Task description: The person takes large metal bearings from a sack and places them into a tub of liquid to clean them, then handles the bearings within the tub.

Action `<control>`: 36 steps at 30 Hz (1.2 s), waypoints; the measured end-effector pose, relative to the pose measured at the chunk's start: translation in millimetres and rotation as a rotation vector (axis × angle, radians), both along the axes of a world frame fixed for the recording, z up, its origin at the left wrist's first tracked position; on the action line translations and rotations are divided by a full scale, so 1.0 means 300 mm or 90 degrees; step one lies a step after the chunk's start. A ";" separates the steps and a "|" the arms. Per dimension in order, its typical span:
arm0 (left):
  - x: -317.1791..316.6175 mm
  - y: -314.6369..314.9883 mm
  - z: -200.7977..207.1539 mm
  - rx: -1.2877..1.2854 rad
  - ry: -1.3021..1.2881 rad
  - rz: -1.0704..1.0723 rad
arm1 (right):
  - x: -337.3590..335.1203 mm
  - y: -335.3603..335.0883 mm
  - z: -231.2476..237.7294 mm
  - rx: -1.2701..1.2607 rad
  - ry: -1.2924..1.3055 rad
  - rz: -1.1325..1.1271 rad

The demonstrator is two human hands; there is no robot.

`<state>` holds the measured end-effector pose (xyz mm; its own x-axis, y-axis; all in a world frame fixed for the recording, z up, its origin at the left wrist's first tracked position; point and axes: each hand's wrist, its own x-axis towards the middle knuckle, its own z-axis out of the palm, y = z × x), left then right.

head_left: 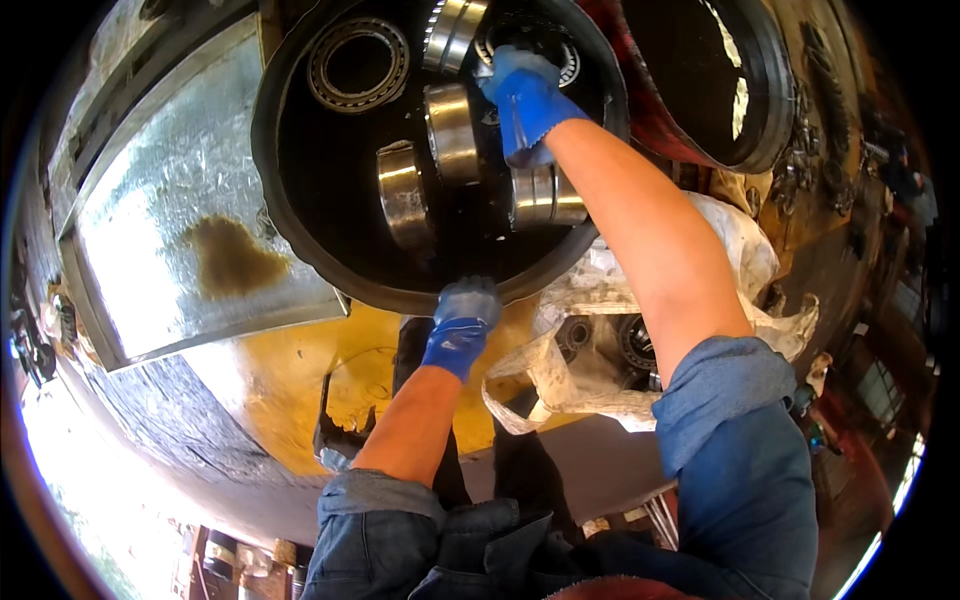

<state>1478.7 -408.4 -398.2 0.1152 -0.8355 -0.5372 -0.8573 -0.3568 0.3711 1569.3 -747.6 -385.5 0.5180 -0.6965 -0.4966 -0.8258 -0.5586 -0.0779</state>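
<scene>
The roller bearing (570, 66) at your right hand (530, 100) sits toward the far right of the dark round tub (265, 150), looking as if it lies face up, its open centre turned toward you and its axis upright. Your right grip comes over it from the near side, knuckles up, covering the ring's near edge and part of its middle; the far right arc, with its rollers, shows past your blue glove. You have the fingertips hidden, so I cannot tell how far they are open or whether they have hold of the ring. Just left of it, a shiny bearing (452, 36) stands on edge; a second upright one (453, 135) is nearer you, with a third (403, 195) to its left and a fourth (545, 195) below your right wrist. The flat bearing (318, 65) at far left is well apart. Your left hand (465, 312) is at the tub's near rim, much farther from that ring than your right; whether its fingers curl over the edge I cannot tell. Outside, a white sack (590, 400) with more bearings lies near your right forearm.
</scene>
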 end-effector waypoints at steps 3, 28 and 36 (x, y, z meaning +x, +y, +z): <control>-0.010 -0.023 0.026 0.100 0.045 -0.005 | -0.113 0.018 0.012 -0.105 -0.071 0.085; -0.004 -0.011 -0.074 0.050 -0.025 0.005 | -2.153 1.342 -0.310 -0.037 -0.143 -0.801; 0.377 -0.004 -0.195 0.008 -0.021 0.094 | -2.695 1.520 -0.480 -0.058 0.154 -0.359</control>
